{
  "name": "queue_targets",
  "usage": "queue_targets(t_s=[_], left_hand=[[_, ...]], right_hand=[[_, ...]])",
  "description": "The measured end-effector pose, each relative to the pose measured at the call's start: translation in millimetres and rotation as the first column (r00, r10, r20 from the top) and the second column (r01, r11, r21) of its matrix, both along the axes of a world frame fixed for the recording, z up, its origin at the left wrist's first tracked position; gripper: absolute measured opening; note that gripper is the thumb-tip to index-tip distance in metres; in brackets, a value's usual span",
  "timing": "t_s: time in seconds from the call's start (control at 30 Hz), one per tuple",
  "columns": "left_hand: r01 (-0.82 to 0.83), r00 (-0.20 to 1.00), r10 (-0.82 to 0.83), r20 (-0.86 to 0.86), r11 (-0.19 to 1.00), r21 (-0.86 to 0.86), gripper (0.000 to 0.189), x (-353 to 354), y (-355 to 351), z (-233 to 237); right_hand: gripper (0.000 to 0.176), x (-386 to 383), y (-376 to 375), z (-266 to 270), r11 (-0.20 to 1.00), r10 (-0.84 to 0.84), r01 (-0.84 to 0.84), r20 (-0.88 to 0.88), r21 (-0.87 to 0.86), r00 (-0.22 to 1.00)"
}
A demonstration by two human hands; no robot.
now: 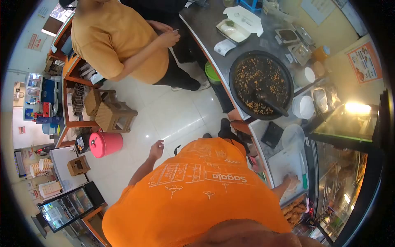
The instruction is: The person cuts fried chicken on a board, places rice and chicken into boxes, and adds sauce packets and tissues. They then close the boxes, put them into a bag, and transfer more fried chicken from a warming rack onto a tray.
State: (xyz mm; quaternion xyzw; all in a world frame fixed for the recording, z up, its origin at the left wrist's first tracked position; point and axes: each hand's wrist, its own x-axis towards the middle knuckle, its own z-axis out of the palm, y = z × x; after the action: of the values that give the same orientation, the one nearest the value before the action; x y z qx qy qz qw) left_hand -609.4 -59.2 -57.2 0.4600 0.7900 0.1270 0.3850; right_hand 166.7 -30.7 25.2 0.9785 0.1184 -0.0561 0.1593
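My left hand [156, 149] hangs out to the side above the tiled floor, its fingers loosely bent and apart with nothing in them. On the counter to my right lies a white cutting board [280, 165]. My right hand [291, 182] is down at the board's near end, fingers drawn together. What they hold, if anything, I cannot tell. Just beyond that hand is a knife with a green handle [305, 181]. A clear plastic bag [293, 136] overlaps the board's far end. Fried pieces of food [294, 213] sit nearer my body.
A large black mortar [234, 78] with crushed bits and a pestle [269, 103] stands on the counter, past a dark scale-like slab [272, 134]. An open food box [231, 31] lies farther back. A lit glass case [341, 173] borders the right. Another person [119, 41] stands ahead left.
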Motion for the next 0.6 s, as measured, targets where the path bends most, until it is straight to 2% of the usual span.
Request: queue_targets(t_s=[0.03,0.07,0.17,0.37,0.43,0.57,0.6], left_hand=[[-0.012,0.999,0.012,0.031,1.0,-0.005,0.035,-6.7,-7.6,-20.8],[-0.024,0.998,0.025,0.065,1.0,-0.016,0.035,-6.0,-7.9,-20.0],[0.047,0.999,-0.049,-0.017,0.993,-0.111,0.035,7.8,10.0,6.8],[0.006,1.0,-0.006,-0.018,0.999,-0.048,0.036,9.0,70.6,12.9],[0.058,0.998,-0.059,-0.03,0.998,-0.016,0.035,9.6,91.9,13.2],[0.111,0.993,-0.111,-0.031,0.994,0.015,0.036,16.5,130.1,22.4],[0.111,0.994,-0.111,-0.02,0.994,-0.008,0.037,18.9,136.9,26.8]], right_hand=[[0.031,9.7,1.0,-5.0,0.992,-0.095,0.098,-0.046,0.073,0.994],[0.031,14.4,0.0,-6.3,0.987,-0.132,0.136,-0.055,0.089,0.99],[0.03,11.8,-8.2,-11.8,0.993,-0.1,0.102,-0.026,0.061,0.995],[0.029,14.4,-30.6,-20.1,0.989,-0.109,0.111,-0.029,0.101,0.994],[0.029,15.4,-29.5,-24.7,0.982,-0.116,0.124,-0.061,0.145,0.991],[0.029,28.1,-41.0,-31.5,0.995,-0.065,0.066,-0.025,0.078,0.998],[0.028,38.3,-46.6,-37.6,0.986,-0.011,0.019,-0.046,0.166,0.999]])
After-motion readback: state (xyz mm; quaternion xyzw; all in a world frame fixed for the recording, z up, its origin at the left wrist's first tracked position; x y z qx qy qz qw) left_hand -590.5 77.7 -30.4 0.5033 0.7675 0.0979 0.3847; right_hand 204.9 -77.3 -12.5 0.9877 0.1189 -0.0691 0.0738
